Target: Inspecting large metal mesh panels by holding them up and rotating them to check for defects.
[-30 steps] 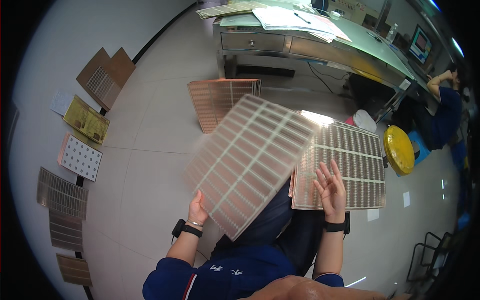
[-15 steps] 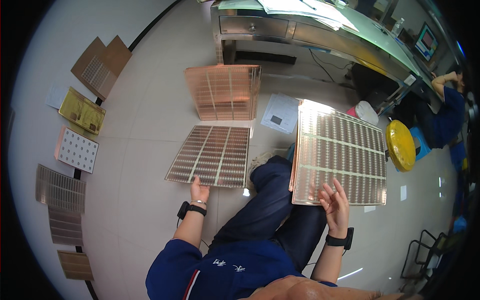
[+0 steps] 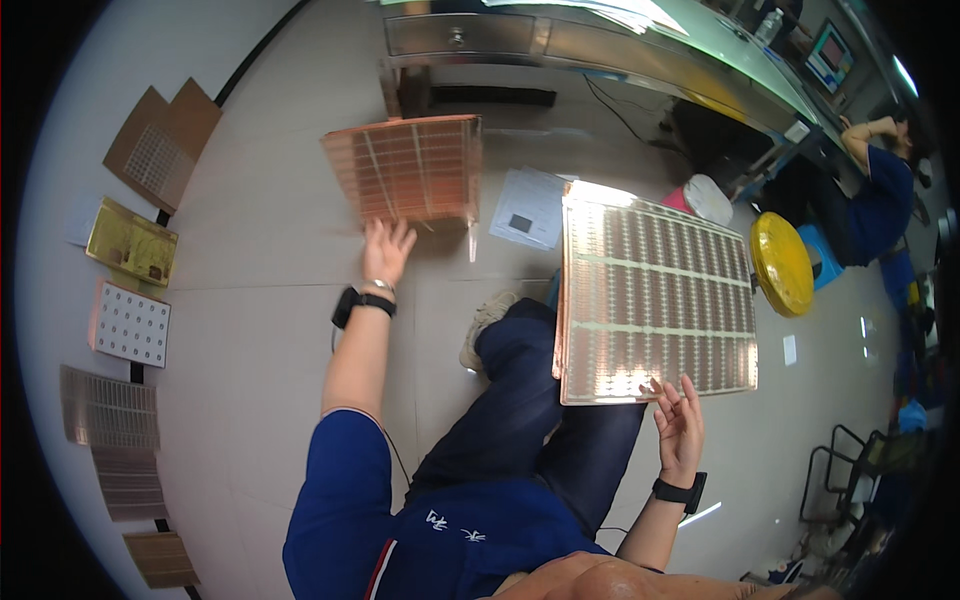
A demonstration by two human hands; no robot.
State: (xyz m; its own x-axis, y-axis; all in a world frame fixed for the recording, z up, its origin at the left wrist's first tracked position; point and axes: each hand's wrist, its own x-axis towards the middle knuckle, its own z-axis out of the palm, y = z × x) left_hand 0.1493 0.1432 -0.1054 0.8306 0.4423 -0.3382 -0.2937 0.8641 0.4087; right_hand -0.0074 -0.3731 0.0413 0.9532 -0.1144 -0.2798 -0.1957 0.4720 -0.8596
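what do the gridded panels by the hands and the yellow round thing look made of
Copper panel at the left hand: looks like thin copper-clad sheet, reddish metallic sheen with an etched grid.
Large panel by the right hand: similar sheet, paler and glossy, glaring in the light, likely metal-coated.
Yellow round stool: seemingly smooth moulded plastic, judging by its even colour.

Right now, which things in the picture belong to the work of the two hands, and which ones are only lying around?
In the work:
- left hand touching the copper grid panel stack
- right hand at the edge of the large grid panel

Lying around:
- paper sheet
- yellow stool
- white dotted board
- gold board
- steel cabinet
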